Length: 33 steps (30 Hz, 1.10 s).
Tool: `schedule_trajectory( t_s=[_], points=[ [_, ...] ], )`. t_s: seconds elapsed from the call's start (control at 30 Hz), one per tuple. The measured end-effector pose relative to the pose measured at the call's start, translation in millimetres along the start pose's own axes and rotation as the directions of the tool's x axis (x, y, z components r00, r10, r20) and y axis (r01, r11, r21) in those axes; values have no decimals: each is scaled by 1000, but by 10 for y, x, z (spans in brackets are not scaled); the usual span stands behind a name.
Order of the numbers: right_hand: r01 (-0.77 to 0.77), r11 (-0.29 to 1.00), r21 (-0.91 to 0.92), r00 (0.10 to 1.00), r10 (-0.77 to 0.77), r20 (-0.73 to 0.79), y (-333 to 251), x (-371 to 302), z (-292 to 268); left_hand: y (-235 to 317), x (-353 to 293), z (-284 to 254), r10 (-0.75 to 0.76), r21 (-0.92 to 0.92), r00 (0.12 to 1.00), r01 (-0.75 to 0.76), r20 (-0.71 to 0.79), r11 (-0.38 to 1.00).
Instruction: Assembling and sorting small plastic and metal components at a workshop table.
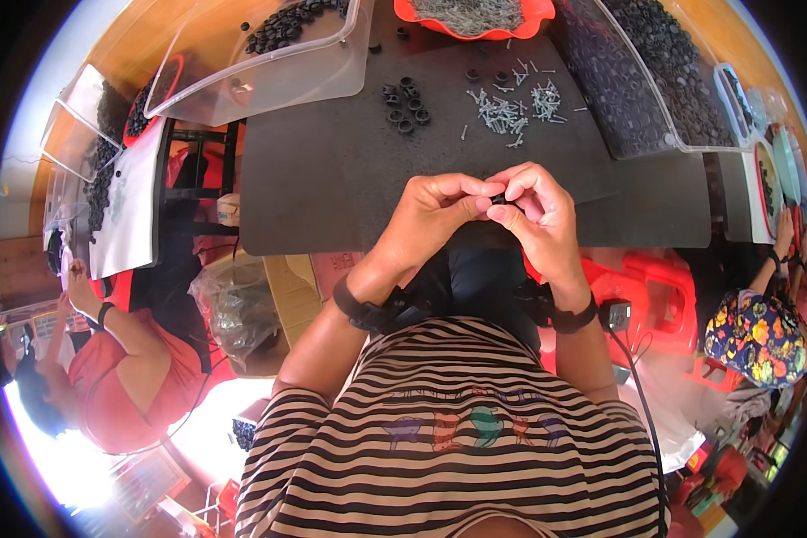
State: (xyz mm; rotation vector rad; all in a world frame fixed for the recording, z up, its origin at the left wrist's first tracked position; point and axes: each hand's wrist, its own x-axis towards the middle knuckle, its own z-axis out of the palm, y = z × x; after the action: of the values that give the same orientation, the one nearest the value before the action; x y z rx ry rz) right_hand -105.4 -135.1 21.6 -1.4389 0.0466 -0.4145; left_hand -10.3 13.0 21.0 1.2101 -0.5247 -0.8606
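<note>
Over the near edge of the dark tabletop (314,179), my left hand (435,208) and my right hand (543,213) meet fingertip to fingertip. Both pinch one small black plastic part (500,200), mostly covered by the fingers. Beyond the hands, to the left, stand several small black ring-shaped caps (405,117) in a loose cluster. Loose silver screws lie on the far right in a larger pile (500,115) and a smaller pile (547,103), with single ones scattered around. Two more black caps (472,75) sit just beyond the piles.
A red bowl (540,13) of screws stands at the far edge. Clear plastic bins with black parts flank it, the left bin (327,99) and the right bin (668,134). Other people work at both sides: a red-clothed person (139,377) and one in floral clothing (758,341). Red stools (655,287) stand nearby.
</note>
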Motion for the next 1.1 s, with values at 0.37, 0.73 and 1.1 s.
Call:
schedule_trajectory(
  t_s=[0.37, 0.73, 1.1],
  points=[
    [-11, 1000, 10, 998, 12, -56, 48, 4, -5, -6, -29, 108, 36, -98, 997, -42, -63, 994],
    [29, 999, 17, 994, -27, -104, 43, -11, 84, -74, -35, 173, 199, 89, 966, -186, -167, 979],
    [7, 997, 77, 995, 1, -102, 14, -2, 114, -60, -65, 129, 167, -42, 980, -172, -113, 984]
  ],
)
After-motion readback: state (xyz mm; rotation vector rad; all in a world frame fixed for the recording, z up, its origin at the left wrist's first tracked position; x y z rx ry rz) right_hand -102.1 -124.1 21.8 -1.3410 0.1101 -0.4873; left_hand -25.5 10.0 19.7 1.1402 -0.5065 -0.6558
